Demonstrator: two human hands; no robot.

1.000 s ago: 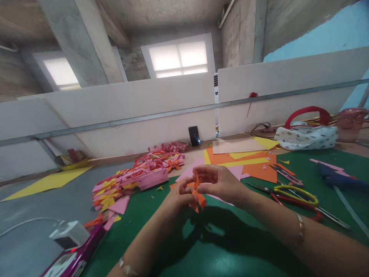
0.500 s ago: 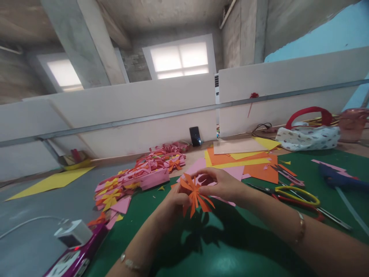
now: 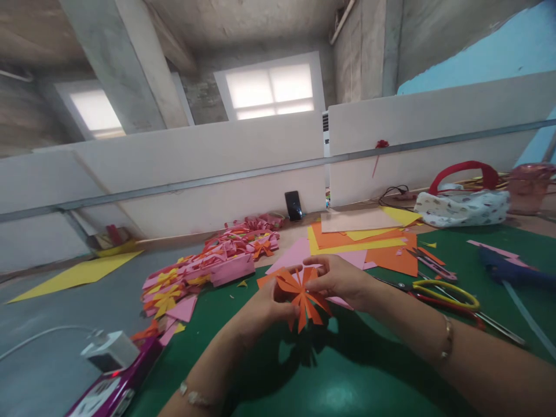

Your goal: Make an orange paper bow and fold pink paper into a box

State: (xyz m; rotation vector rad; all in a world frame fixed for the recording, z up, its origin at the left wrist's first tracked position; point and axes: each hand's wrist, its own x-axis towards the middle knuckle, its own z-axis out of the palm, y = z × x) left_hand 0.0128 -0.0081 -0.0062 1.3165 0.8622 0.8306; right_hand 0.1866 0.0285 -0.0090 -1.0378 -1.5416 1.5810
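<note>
An orange paper flower (image 3: 303,298), cut into several narrow petals, is held up over the green mat (image 3: 347,382). My left hand (image 3: 274,304) grips its left side, thumb in front and the other fingers partly hidden behind the petals. On the upper right, my right hand (image 3: 336,279) pinches a petal between thumb and fingers. Scissors with yellow and red handles (image 3: 447,294) lie beside my right forearm. Behind the hands are pink sheets (image 3: 295,255) and orange paper (image 3: 391,259).
A long heap of pink, orange and yellow paper pieces (image 3: 208,263) lies at the left. A purple power strip (image 3: 125,388) with a white charger (image 3: 110,351) sits front left. At the back are a phone (image 3: 293,205) and a patterned bag (image 3: 463,207). A blue tool (image 3: 512,269) lies far right.
The paper flower has shifted slightly right and turned, showing its petals more face-on. Both hands keep hold of it; the left hand has moved a little to the right.
</note>
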